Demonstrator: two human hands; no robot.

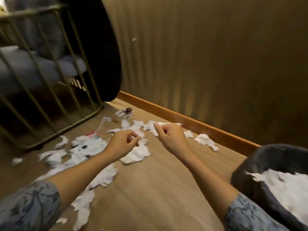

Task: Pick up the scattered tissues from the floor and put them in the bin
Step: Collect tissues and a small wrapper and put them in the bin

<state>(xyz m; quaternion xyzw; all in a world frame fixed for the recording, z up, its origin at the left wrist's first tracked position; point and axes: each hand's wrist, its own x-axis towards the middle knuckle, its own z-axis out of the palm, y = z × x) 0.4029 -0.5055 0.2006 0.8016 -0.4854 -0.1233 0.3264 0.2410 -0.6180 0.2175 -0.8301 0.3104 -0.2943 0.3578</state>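
Sleeves (30, 205) are showing nearest | left hand (123, 144) is curling loosely, holding nothing | right hand (170, 137) is pinching a tissue (166, 123) | tissues (83, 147) are lying near floor's (158, 189) wall edge | bin (250, 164) is sitting right | thin tissue may be tearing.

You cannot read any text, label, brand, number or sign here. The small wrapper (125, 112) on the floor near the wall has a coloured print, but it is too blurred to read any letters on it.
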